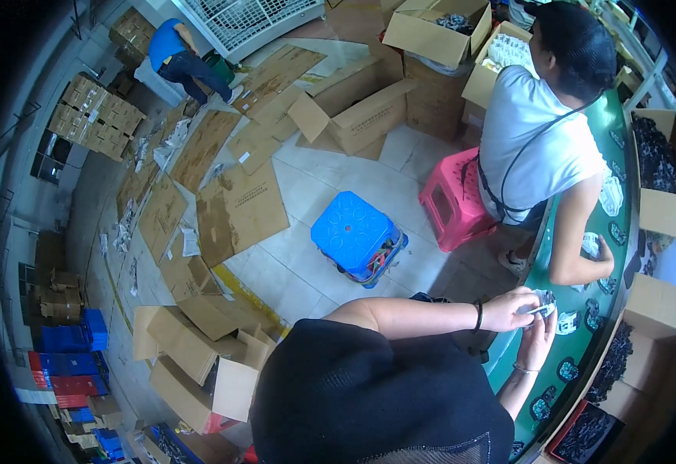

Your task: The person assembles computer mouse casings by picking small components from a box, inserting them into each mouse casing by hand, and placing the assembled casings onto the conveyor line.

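Note:
Both of my hands meet over the near edge of a green conveyor belt [583,350]. Between my left hand [508,308] and my right hand [536,346] is a small grey-and-white item in clear plastic [543,300]. The fingers of each hand are closed on it, and its exact kind is too small to tell. Beside my right hand, a bagged pale item [567,322] lies on the belt. Small dark parts with bluish spots [568,370] are spaced along it, several in all.
A co-worker in a white top [539,139] sits on a pink stool [452,197], reaching over the belt. Open cartons of black parts [614,359] line its far side. Behind are a blue stool [351,232], flattened cardboard [245,205], an open box [361,116] and another person [179,58].

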Available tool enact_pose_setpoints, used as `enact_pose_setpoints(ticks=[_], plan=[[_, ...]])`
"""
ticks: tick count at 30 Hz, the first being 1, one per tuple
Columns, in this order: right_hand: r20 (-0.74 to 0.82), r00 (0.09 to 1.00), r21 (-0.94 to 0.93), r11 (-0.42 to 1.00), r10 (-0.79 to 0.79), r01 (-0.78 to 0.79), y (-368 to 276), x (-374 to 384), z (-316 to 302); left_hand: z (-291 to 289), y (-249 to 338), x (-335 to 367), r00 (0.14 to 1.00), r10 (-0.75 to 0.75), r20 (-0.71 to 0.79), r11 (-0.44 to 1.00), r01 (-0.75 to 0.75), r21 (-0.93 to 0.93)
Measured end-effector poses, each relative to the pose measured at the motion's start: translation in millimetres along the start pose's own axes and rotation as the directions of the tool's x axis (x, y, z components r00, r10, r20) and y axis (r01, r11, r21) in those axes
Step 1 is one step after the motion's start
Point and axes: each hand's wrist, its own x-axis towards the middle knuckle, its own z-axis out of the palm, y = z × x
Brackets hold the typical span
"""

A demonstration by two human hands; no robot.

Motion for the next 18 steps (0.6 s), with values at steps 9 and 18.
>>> enact_pose_setpoints(ticks=[9, 18], plan=[[0.033, 0.999, 0.038, 0.999, -0.04, 0.039, -16.1, -0.8, 18.6, -7.0, -0.3, 6.8, 0.995, 0.001, 0.099, 0.977, -0.022, 0.211], [-0.081, 0.995, 0.031, 0.998, -0.054, 0.057, -10.8, -13.9, 21.1, 10.7, -10.5, -4.8, 0.996, 0.082, 0.039, 0.944, -0.09, 0.317]])
